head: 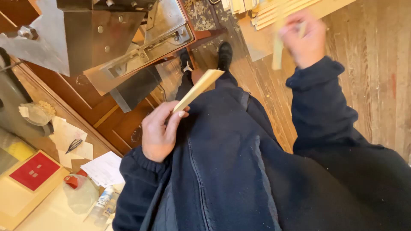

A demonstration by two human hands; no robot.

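- While the left hand (pixel 160 134) pinches a wood strip (pixel 198 90), nothing is cut
- Right hand (pixel 304 38), blurred, grips another strip (pixel 277 55) beside the stack (pixel 274 10)

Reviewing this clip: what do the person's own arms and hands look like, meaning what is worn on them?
Both arms are covered by long, dark navy fleece-like sleeves with ribbed cuffs ending at the wrists. The left hand and right hand are bare: no gloves, and no rings or watch can be made out. The right hand is motion-blurred. The sleeves belong to a zipped dark navy jacket.
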